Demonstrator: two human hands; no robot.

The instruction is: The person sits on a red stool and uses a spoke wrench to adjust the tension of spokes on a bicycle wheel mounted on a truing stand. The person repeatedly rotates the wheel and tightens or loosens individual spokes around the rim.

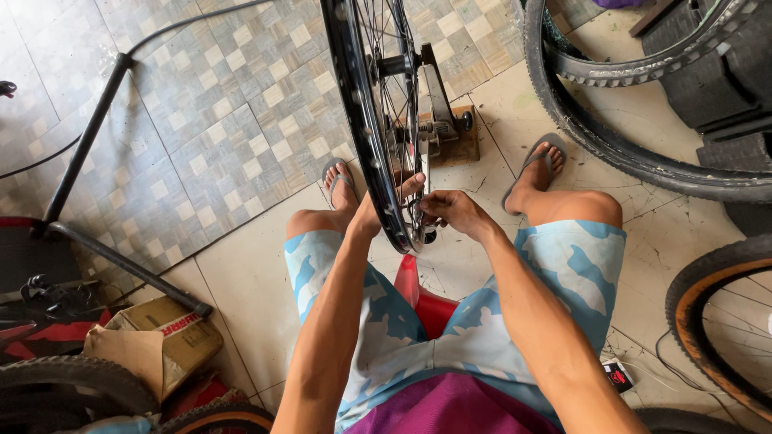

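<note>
The person sits low on a red stool (418, 301), knees apart, with a bare black bicycle rim (366, 120) standing upright between the legs. The wheel is mounted in a truing stand (442, 108) whose wooden base rests on the floor just ahead of the feet.

The left hand (384, 207) reaches up from the left side of the rim, with the thumb and fingers closed around the rim's lower edge, the thumb laid across it. The right hand (450, 210) sits just beside it on the other side of the wheel, fingers pinched together on something small at the spokes (398, 96) near the rim; what it pinches is too small to make out. The two hands nearly touch, with the rim between them.

Both feet wear grey flip-flops (537, 157) on the cracked pale floor (249, 273), which gives way to patterned tiles further out. To the right lie loose knobbly tyres (611, 149), and a tan-walled wheel (708, 321) leans in at the edge. On the left stands a black metal frame (84, 161), with a crumpled cardboard box (157, 341) near its foot and another tyre (72, 384) below that
</note>
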